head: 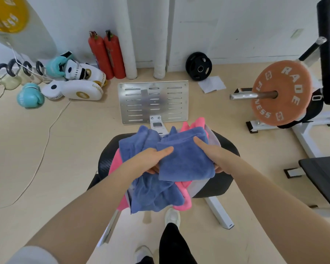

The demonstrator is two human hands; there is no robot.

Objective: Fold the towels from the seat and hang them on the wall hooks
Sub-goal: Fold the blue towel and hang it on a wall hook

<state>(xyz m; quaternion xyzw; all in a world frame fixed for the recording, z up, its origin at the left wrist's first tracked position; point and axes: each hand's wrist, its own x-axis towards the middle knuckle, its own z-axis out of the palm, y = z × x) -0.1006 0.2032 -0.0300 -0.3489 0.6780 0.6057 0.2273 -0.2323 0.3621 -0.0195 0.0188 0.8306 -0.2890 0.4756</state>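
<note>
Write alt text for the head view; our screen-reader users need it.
Both hands, left hand and right hand, hold a folded blue towel above a pile of blue and pink towels on a black seat. Boxing gloves, fire extinguishers and weight plates surround it.

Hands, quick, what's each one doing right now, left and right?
Left hand: grips the left edge of the folded blue towel, thumb on top.
Right hand: grips the same towel's right edge, thumb on top.
</note>
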